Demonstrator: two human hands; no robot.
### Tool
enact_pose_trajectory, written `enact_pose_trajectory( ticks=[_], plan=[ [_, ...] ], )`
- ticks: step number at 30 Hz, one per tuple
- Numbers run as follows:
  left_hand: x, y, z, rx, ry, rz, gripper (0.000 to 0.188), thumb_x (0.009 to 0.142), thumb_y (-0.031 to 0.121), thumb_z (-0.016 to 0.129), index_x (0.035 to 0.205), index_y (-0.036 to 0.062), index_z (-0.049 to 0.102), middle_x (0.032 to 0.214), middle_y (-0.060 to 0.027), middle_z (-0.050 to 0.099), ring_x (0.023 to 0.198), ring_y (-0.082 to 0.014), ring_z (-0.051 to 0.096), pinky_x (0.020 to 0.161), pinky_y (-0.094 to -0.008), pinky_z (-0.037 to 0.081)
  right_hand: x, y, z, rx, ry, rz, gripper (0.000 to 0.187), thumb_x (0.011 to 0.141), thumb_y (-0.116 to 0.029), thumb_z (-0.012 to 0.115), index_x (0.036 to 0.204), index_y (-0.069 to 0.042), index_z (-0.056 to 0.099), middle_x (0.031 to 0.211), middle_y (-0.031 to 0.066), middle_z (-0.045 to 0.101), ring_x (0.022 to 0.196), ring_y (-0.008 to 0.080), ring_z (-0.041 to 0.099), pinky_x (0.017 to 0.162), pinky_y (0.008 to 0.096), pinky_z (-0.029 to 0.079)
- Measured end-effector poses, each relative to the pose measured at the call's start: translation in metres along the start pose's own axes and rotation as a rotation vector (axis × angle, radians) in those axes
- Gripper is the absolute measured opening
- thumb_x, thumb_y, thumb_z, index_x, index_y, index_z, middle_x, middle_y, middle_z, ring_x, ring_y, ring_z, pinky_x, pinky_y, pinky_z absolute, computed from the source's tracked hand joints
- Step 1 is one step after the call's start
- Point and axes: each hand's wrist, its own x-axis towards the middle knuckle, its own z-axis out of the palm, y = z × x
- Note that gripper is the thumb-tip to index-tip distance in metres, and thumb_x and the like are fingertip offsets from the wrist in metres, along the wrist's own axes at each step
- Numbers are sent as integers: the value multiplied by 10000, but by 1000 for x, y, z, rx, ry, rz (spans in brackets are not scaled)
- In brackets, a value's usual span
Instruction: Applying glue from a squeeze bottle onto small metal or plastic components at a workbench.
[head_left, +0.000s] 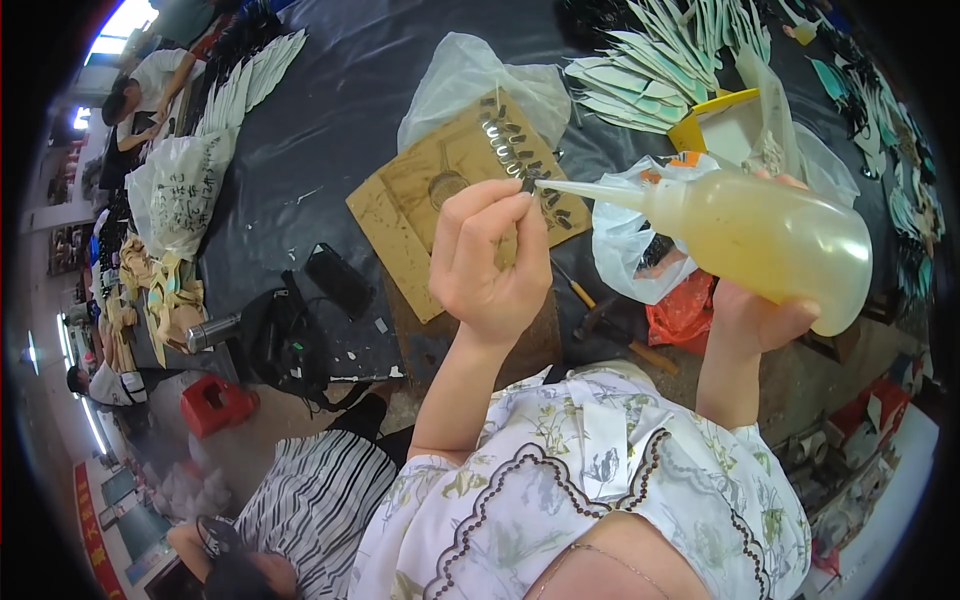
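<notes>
My left hand (492,265) pinches a small dark piece (528,185) between thumb and fingertips, over a brown cardboard sheet (400,220). In my right hand (755,315) lies a translucent squeeze bottle (775,245) of yellowish liquid, tipped sideways. Its thin white nozzle (595,192) points left and ends right at the dark piece; whether they touch, I cannot tell. On the cardboard, beyond my left fingertips, runs a row of several small black pieces (517,139) with shiny loop-like parts beside them. My fingers partly cover the held piece.
Behind the cardboard lies a clear plastic bag (455,85). Stacked pale shoe pieces (640,80) and a yellow box (728,110) stand at the far right. A hammer (600,322), red bag (680,318), black pouch (338,280) and backpack (283,340) lie nearer. A person in stripes (315,490) sits at left.
</notes>
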Motion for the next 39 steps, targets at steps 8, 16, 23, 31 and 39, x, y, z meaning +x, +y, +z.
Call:
enact_pose_trajectory(
  ticks=[8, 16, 23, 31, 39],
  plan=[
    [-82, -98, -15, 198, -325, -534, 66, 725, 12, 594, 789, 23, 585, 754, -88, 604, 651, -175, 586, 606, -257, 457, 16, 4, -30, -6, 292, -37, 519, 795, -410, 539, 1134, -24, 463, 1141, 99, 493, 1081, 236, 454, 968, 396, 311],
    [-153, -154, 26, 303, -561, -11, 124, 625, -8, 599, 734, 49, 584, 834, -65, 564, 769, -241, 544, 636, -290, 455, 2, 10, -41, -30, 347, 82, 537, 798, -443, 516, 1128, -22, 470, 1110, 80, 519, 1039, 215, 489, 920, 377, 354],
    [-133, -144, -40, 383, -524, -56, 175, 681, -9, 586, 846, 43, 612, 852, -97, 576, 799, -244, 555, 678, -302, 456, 9, 5, -73, 69, 301, 80, 542, 772, -450, 551, 1081, -7, 513, 1091, 97, 538, 1029, 233, 509, 921, 385, 380],
    [-192, -104, -151, 462, -744, -359, 218, 722, -24, 554, 931, 20, 594, 899, -121, 580, 817, -273, 563, 710, -319, 455, 8, 26, -63, 470, 190, 289, 445, 754, -364, 611, 1028, -17, 561, 1071, 108, 559, 1020, 243, 522, 945, 394, 357],
    [-189, -123, -145, 440, -746, -266, 178, 705, 6, 543, 873, 27, 597, 911, -102, 586, 821, -279, 562, 702, -332, 463, 7, 23, -28, 423, 194, 316, 461, 747, -355, 622, 1056, -26, 533, 1096, 92, 545, 1021, 228, 518, 920, 377, 377]
  ],
)
